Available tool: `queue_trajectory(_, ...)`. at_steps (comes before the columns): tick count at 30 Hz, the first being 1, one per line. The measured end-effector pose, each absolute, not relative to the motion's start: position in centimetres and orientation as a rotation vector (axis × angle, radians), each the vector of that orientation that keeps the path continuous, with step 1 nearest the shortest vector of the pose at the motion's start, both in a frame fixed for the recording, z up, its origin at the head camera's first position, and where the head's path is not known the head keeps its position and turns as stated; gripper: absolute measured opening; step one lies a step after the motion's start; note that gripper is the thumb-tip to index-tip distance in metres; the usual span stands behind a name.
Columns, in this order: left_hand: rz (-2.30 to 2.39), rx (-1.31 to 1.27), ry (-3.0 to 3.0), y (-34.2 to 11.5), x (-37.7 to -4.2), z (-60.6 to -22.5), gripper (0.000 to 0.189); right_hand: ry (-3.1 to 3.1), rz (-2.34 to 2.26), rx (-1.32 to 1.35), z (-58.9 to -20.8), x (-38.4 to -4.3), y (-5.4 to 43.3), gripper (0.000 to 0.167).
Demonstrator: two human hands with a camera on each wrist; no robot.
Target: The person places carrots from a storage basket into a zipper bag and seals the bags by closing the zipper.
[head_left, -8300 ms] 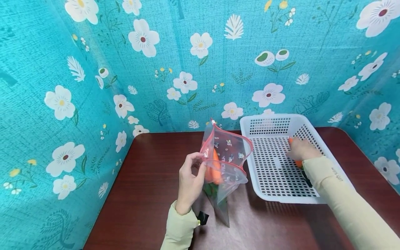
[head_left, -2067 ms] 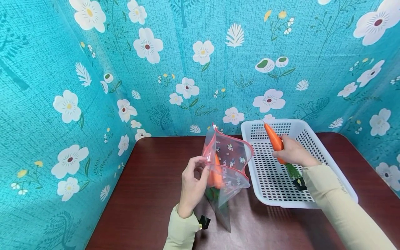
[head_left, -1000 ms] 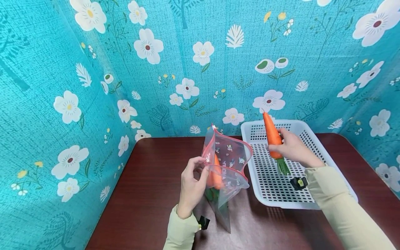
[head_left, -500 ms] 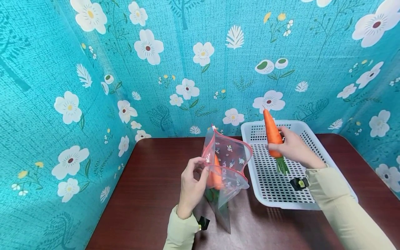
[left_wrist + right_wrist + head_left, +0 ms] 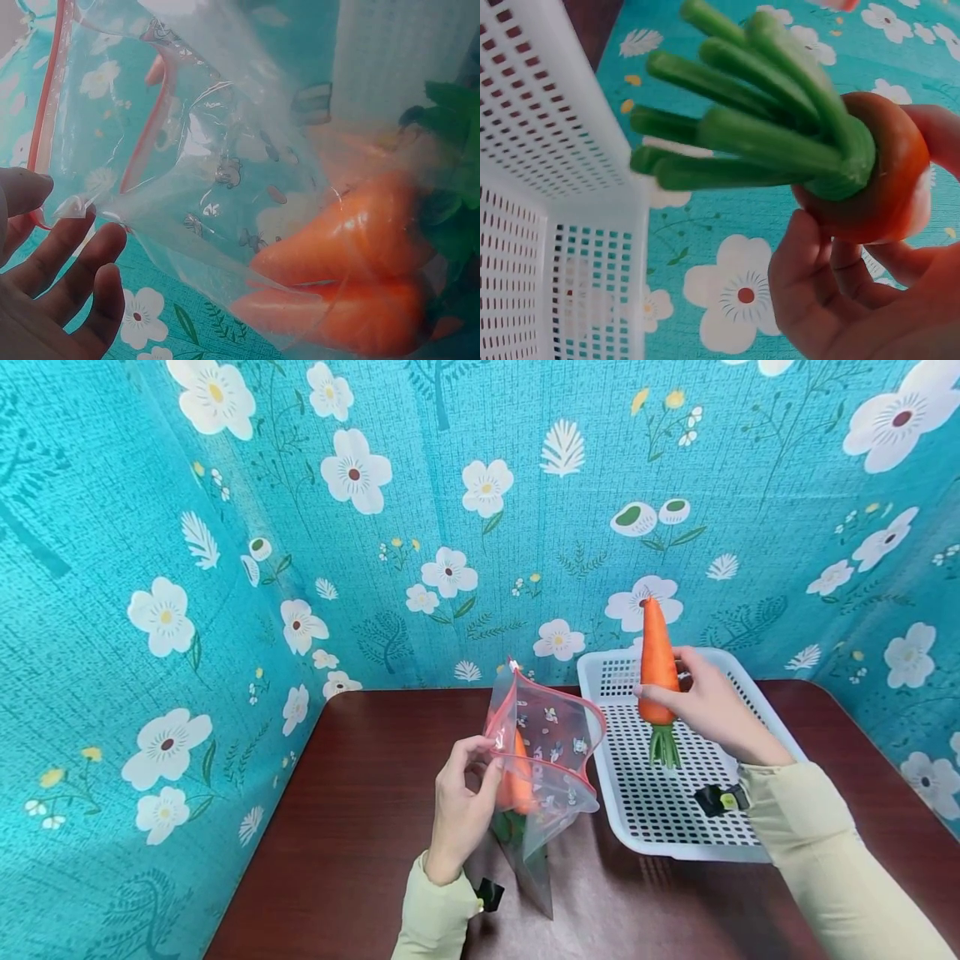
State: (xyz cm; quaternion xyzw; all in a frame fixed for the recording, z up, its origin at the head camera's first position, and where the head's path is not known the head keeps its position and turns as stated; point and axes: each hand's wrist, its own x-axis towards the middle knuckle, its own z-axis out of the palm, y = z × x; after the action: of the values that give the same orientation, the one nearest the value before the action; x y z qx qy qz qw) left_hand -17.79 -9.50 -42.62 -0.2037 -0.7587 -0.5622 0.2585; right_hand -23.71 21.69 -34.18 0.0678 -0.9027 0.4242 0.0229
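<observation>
My right hand point(image 5: 712, 702) holds a carrot point(image 5: 657, 664) between thumb and fingers above the basket, tip up and cut green stalks down. In the right wrist view the stalks point(image 5: 757, 127) point toward the camera. My left hand point(image 5: 467, 802) pinches the red-edged mouth of a clear zipper bag point(image 5: 551, 727), which stands with its mouth spread wide. The left wrist view shows two carrots inside, an upper carrot point(image 5: 352, 232) and a lower carrot point(image 5: 360, 319), with green leaves point(image 5: 454, 142) at their thick ends.
A white perforated basket point(image 5: 637, 839) stands on the dark red table point(image 5: 360, 827), right of the bag. Behind the table hangs a teal flowered cloth point(image 5: 420, 510). A small black device sits at each wrist.
My right hand has reached into the basket, lifted the carrot out and turned it upright, rising a little more in the last half second. My left hand stays at the bag's mouth.
</observation>
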Motion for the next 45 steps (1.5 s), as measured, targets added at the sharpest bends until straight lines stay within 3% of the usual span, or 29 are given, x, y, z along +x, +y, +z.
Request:
queue_trajectory(39, -1.505, -0.572, -2.012, -9.6, -17.8, -42.5, 0.027, -2.152, 1.818, 0.269, -30.0, -21.1, 17.0, 0.046)
queue_trajectory(45, -1.507, -0.583, -2.008, -9.6, -17.8, -42.5, 0.026, -2.048, 1.920, 0.319, -30.2, -21.2, 16.4, 0.049)
